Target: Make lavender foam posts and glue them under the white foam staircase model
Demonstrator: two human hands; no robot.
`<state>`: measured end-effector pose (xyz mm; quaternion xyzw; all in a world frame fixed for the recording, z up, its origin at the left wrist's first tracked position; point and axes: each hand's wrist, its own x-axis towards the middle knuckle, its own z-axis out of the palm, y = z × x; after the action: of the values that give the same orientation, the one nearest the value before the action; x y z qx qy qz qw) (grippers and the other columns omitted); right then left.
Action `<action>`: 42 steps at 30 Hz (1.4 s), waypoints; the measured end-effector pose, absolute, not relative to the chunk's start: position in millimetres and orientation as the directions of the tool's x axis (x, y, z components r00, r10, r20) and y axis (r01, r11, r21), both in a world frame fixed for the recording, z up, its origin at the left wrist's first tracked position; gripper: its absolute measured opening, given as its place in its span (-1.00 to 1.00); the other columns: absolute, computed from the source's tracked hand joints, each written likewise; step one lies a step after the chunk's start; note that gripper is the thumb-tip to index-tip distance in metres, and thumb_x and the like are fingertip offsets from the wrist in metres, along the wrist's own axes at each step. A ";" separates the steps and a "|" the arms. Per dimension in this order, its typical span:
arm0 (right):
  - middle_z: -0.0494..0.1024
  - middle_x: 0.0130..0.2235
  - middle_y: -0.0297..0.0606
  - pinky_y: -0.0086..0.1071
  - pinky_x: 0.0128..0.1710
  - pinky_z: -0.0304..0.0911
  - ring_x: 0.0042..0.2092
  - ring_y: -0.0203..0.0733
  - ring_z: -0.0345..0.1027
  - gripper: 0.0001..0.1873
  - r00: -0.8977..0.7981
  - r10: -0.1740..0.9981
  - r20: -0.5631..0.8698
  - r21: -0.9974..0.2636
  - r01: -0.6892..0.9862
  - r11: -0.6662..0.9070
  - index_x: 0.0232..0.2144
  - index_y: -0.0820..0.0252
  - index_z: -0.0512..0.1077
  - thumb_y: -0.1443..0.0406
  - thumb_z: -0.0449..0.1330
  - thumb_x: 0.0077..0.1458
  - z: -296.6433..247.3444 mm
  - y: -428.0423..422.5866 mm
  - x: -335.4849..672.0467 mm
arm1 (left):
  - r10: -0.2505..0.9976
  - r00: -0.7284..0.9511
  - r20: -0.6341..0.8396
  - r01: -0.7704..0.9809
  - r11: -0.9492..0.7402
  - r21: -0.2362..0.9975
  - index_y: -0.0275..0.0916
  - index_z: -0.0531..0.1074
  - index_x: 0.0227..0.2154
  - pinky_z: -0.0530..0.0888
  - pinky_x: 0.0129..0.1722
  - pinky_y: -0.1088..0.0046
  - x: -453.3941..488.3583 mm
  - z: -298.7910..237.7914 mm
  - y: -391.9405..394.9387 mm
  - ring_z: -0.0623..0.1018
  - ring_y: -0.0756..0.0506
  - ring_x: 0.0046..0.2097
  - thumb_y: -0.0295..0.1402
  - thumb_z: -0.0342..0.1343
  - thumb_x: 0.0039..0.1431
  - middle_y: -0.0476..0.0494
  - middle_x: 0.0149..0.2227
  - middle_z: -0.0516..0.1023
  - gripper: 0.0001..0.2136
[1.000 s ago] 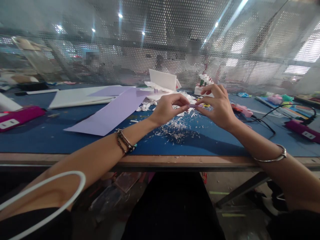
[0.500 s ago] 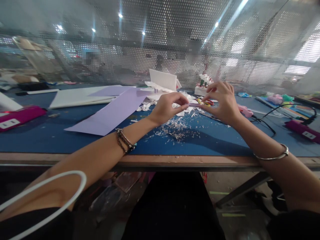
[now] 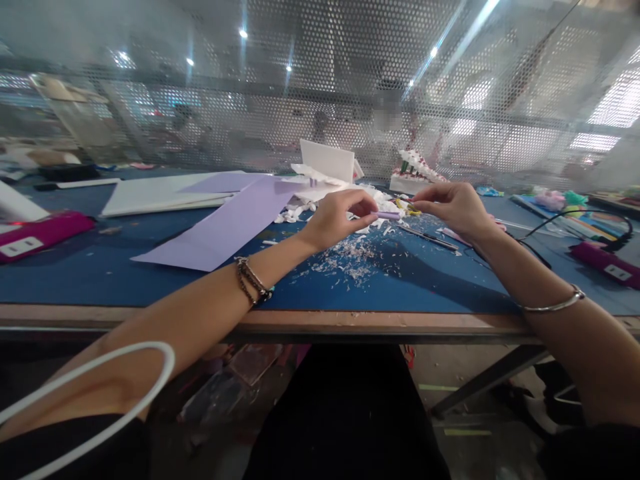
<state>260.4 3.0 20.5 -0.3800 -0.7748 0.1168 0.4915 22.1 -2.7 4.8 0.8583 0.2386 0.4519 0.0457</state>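
Note:
My left hand (image 3: 340, 212) pinches a small narrow roll of purple paper (image 3: 388, 215) between thumb and fingertips, above the worktop. To its right, my right hand (image 3: 459, 208) is closed in a pinch. Its fingertips meet beside a yellow-and-red handled tool (image 3: 407, 204), mostly hidden; whether they grip anything cannot be made out. Below the right hand a dark pen-like tool (image 3: 429, 237) lies on the table. A long sheet of purple paper (image 3: 215, 230) lies left of my left hand. White scraps (image 3: 300, 210) and fine shavings (image 3: 350, 259) are scattered under and behind my hands.
Purple power strips stand at the left (image 3: 45, 233) and right (image 3: 607, 262) of the blue table (image 3: 165, 287). White boards (image 3: 165, 193) lie at the back left. A decorated white model (image 3: 417, 173) stands before the perforated metal screen (image 3: 320, 80). A black cable (image 3: 590, 212) curves at the right.
My right hand has come away from the purple paper roll, moving slightly right and down, and its fingers have closed together. My left hand still holds the roll and has barely moved.

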 end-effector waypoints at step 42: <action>0.47 -0.29 -0.26 -0.33 -0.10 0.17 -0.22 -0.29 0.32 -0.75 -0.768 0.553 0.323 -0.353 0.444 0.823 -0.40 0.19 0.45 0.14 0.10 0.08 19.0 -9.9 243.2 | 0.403 0.620 0.674 0.244 -0.915 0.323 -0.27 0.46 -0.33 0.47 -0.31 0.55 24.3 3.1 -5.5 0.48 0.02 -0.24 -0.41 0.09 0.08 -0.12 -0.29 0.47 -0.89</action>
<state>243.2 -9.9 19.0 -0.2678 -0.9313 0.1290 0.2106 24.3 -5.5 3.1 0.8943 0.1809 0.3969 0.1002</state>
